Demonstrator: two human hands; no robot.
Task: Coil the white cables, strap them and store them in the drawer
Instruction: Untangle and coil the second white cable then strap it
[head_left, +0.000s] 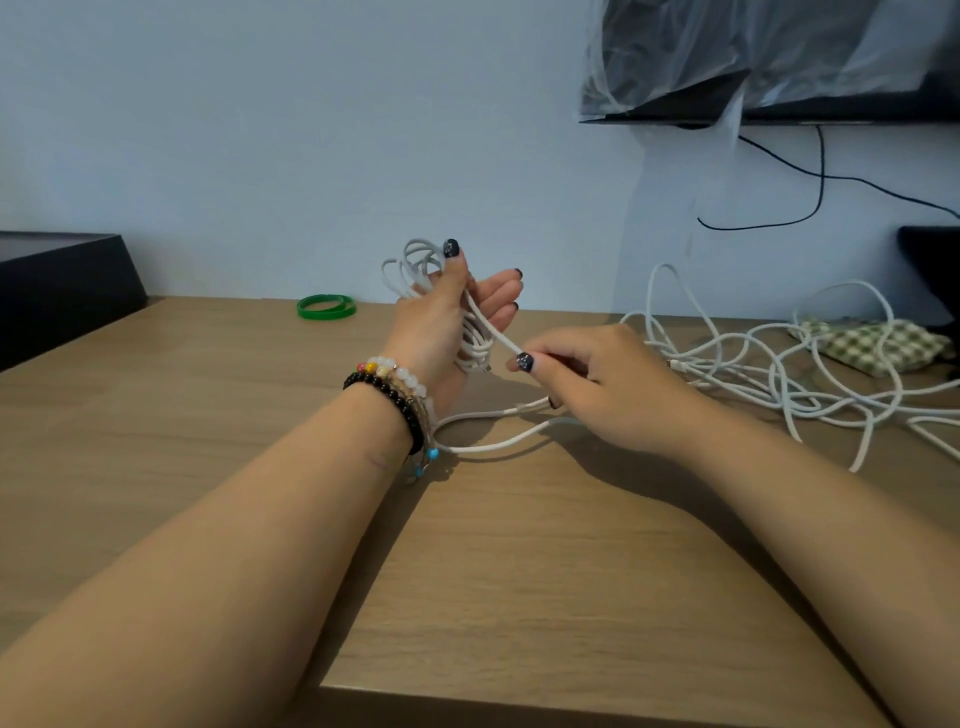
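Nearest the camera, two bare forearms reach out over a wooden table. The left wrist wears beaded bracelets, one black, one pale with a few coloured beads.

The left hand is raised above the table, palm turned to the right, with a coil of white cable looped around it; the thumb presses the loops against the palm while the other fingers are only partly bent. From that coil one strand runs down to the right hand, which pinches it between thumb and curled fingers just above the tabletop. The slack of the same cable lies in a loop on the table beneath both hands.

To the right, well apart from the hands, a tangle of loose white cables sprawls over the table, partly across a green-and-cream checked cloth. Farther back on the left lie green bands, and a black box sits at the left edge.

On the pale wall behind, a dark screen wrapped in clear plastic hangs at upper right, with a thin black wire drooping below it. No brand, label or writing can be read anywhere.
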